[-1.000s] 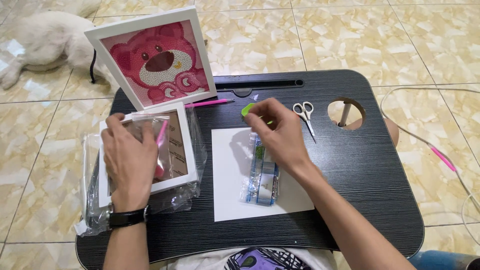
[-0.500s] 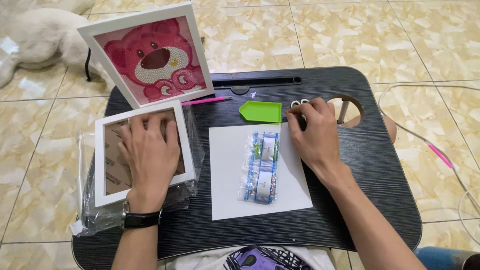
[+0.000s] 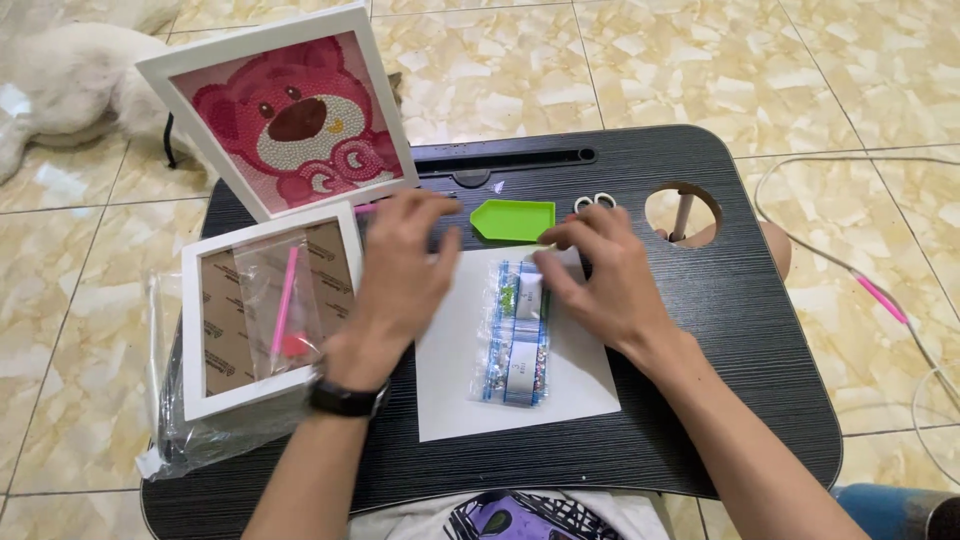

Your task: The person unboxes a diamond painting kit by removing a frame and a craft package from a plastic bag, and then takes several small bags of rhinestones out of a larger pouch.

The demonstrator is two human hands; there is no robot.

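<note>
My left hand (image 3: 405, 265) hovers over the black lap table (image 3: 720, 330), fingers spread, between the white frame (image 3: 200, 330) and the white sheet (image 3: 460, 400). My right hand (image 3: 600, 280) rests on the sheet's top right corner, fingertips near the clear packets of coloured beads (image 3: 515, 345) and just below the green tray (image 3: 512, 218). Neither hand holds anything. A pink pen in a small clear bag (image 3: 283, 305) lies inside the white frame. Scissors (image 3: 594, 203) peek out behind my right hand.
A framed pink bear picture (image 3: 290, 115) leans at the table's far left. A clear plastic bag (image 3: 165, 440) lies under the white frame. The table has a round cup hole (image 3: 683, 212). A cable (image 3: 880, 295) runs on the tiled floor at right; a white furry thing (image 3: 70, 80) lies far left.
My left hand left the white frame and moved right toward the sheet. My right hand slid left from the scissors to the sheet's top edge. The pen bag now shows inside the frame.
</note>
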